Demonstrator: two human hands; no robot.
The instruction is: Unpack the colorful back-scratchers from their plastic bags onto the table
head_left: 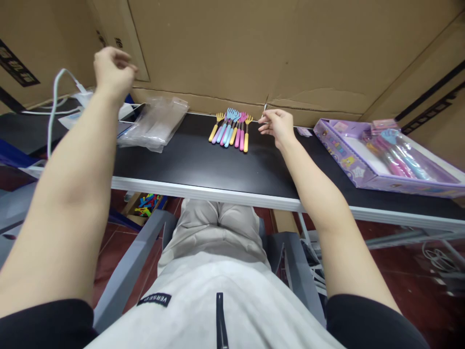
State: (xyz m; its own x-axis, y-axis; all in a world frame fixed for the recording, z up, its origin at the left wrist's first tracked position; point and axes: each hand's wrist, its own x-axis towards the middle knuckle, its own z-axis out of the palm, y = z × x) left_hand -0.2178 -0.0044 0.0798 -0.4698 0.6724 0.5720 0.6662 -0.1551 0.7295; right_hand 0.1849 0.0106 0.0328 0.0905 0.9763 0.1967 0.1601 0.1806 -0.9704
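The black table (203,169) holds forks (233,136) beside the right grip (279,125).

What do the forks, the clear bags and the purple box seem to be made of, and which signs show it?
Forks: probably smooth plastic handles, evenly coloured; greyish necks suggest metal.
Clear bags: thin, glossy plastic film, judging by see-through wrinkles and highlights.
Purple box: likely smooth printed card, given the pictures on its wall.
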